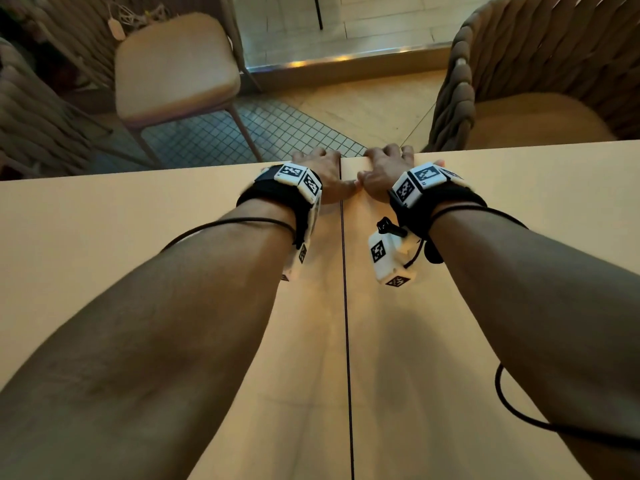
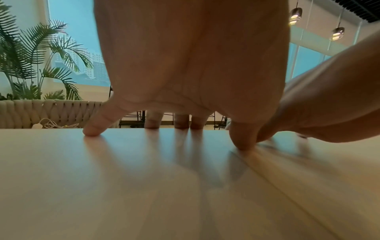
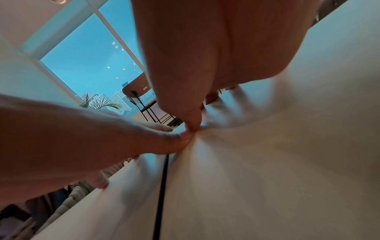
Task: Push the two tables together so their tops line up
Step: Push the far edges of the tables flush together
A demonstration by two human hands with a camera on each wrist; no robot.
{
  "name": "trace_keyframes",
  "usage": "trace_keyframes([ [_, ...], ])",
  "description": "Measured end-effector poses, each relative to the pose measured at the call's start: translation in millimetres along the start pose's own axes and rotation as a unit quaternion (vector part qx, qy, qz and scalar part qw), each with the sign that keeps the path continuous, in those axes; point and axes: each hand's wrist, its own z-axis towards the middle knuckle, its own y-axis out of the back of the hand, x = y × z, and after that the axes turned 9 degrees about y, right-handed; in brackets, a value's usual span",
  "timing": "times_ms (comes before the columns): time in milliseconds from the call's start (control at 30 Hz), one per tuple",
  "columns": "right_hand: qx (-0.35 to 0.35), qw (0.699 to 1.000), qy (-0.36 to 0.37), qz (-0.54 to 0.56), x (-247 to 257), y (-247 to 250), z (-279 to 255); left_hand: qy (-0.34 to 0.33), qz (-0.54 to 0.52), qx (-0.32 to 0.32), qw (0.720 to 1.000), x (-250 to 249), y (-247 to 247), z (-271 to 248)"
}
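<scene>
Two pale wooden tables stand side by side, the left table (image 1: 138, 254) and the right table (image 1: 536, 202), with only a thin dark seam (image 1: 344, 289) between their tops. The right table's far edge lies slightly farther away than the left one's. My left hand (image 1: 323, 174) grips the left table's far edge right beside the seam, fingers curled over it and thumb on top. My right hand (image 1: 382, 171) grips the right table's far edge the same way. The two thumbs touch over the seam (image 3: 162, 186). Past the edge the left fingers (image 2: 182, 120) hang down.
Beyond the tables stand a cushioned chair (image 1: 173, 71) at far left and a woven armchair (image 1: 519, 81) at far right. A woven sofa back (image 1: 27, 116) runs along the left. Small-tiled floor (image 1: 242, 133) lies between them. A black cable (image 1: 512, 403) loops over the right table.
</scene>
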Motion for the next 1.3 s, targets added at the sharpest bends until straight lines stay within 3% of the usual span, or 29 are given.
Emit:
trace_keyframes([
  [733, 0.026, 1.0, 0.004, 0.012, -4, -2, 21, 0.014, -0.048, 0.045, 0.998, -8, -7, 21],
  [1133, 0.069, 0.997, 0.029, -0.026, 1, -1, -40, 0.013, -0.041, 0.056, 0.997, 11, -32, -39],
  [1300, 0.061, 0.997, 0.042, -0.019, -4, -1, -63, 0.018, -0.046, 0.03, 0.998, 24, -20, -46],
])
